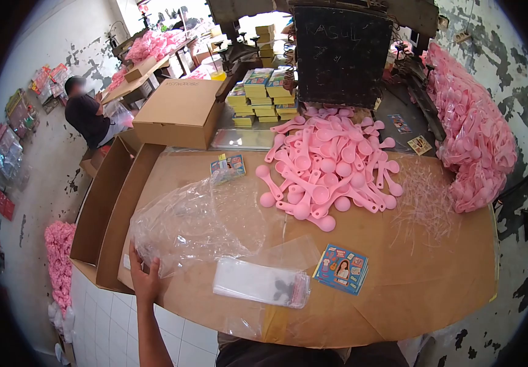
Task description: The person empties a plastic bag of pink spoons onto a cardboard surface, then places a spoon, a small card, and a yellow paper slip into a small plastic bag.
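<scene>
My left hand [145, 276] is at the table's left edge, with thumb and fingers around the crumpled end of a large clear plastic bag [197, 223]. The bag spreads across the cardboard-covered tabletop, and no spoons show inside it. My right hand is out of view. In front of me lies a stack of small clear sleeves [255, 282]. Beside it, to the right, is a small pile of blue printed cards [341, 270]. Behind these rises a heap of pink measuring spoons [328, 165].
An open cardboard box [108, 214] borders the table's left side; a closed carton [178, 110] stands behind. Card stacks [264, 92] sit at the back. Bagged pink spoons [472, 128] hang at right, near pink plastic scraps [426, 199]. Another person [87, 113] works at far left.
</scene>
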Action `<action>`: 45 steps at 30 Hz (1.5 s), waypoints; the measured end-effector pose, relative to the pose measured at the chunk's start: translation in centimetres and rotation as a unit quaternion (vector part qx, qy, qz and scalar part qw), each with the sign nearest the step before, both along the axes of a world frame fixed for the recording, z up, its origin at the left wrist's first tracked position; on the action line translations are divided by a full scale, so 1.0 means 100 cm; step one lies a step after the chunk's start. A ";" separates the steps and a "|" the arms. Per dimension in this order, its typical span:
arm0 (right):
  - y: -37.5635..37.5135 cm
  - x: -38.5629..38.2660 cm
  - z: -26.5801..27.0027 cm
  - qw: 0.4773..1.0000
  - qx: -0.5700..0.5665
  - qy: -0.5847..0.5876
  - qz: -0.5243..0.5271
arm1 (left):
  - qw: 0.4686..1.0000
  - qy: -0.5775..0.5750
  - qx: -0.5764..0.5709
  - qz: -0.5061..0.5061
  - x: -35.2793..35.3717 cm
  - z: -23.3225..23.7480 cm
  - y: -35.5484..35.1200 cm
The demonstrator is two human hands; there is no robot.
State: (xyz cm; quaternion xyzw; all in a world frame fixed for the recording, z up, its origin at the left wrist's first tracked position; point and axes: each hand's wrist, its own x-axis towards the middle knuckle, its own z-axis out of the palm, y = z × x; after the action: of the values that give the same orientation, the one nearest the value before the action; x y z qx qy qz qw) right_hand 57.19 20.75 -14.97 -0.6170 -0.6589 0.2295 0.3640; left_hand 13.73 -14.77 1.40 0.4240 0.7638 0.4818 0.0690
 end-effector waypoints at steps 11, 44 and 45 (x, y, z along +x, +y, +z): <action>0.000 -0.003 0.002 1.000 0.001 -0.004 0.007 | 1.000 -0.006 -0.004 -0.004 -0.002 -0.002 -0.002; -0.001 -0.017 0.008 1.000 -0.001 -0.008 0.027 | 1.000 -0.017 0.006 -0.020 0.000 0.001 -0.003; -0.002 -0.017 0.009 1.000 -0.001 -0.007 0.028 | 1.000 -0.021 0.007 -0.020 0.001 0.002 -0.003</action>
State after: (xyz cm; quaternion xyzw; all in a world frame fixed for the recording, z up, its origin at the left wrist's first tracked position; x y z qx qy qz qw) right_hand 55.46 20.56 -14.09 -0.6000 -0.6786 0.2356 0.3522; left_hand 13.81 -15.02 1.57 0.4298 0.7501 0.4941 0.0920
